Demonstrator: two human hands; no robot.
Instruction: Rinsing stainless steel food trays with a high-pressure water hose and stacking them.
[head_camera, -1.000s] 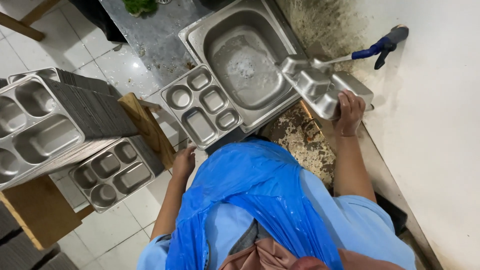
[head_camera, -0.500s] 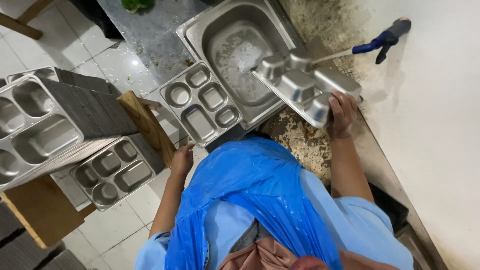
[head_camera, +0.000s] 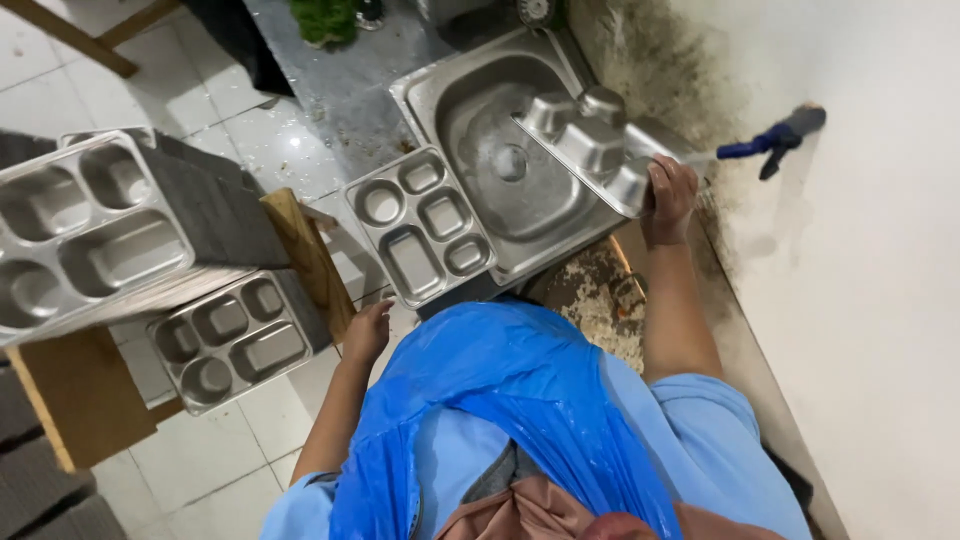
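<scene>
Overhead, looking down on a wet washing corner: pale glossy floor tiles (head_camera: 270, 140), a stained white wall (head_camera: 880, 300) with dark mould-like marks behind a steel sink (head_camera: 470, 80), and a blue-handled tap (head_camera: 770, 140) sticking out of that wall. Steel everywhere, dull and scratched, pressed into rounded compartments.

Right hand (head_camera: 670, 195) clamped on the near edge of an upturned metal tray (head_camera: 590, 145), bottom side up, its raised compartment bumps showing, held tilted over the right part of the sink basin close to the tap. Left hand (head_camera: 368, 332) hanging loose and empty, fingers slightly curled, near the front corner of the sink unit and just beside a wooden stool edge (head_camera: 305, 250); touching nothing that can be made out.

Second tray (head_camera: 420, 225) lying face up on the sink's left rim, five hollows visible, round and rectangular. Tall stack of trays (head_camera: 90, 225) at far left, another lower tray pile (head_camera: 225, 335) beneath it on wooden furniture. Shiny blue plastic apron (head_camera: 500, 400), wet and creased, over a light blue shirt (head_camera: 700, 440). Crumbling, speckled counter surface (head_camera: 590, 295) between apron and sink. Green leafy stuff (head_camera: 325, 18) at top edge, too blurred to identify.
</scene>
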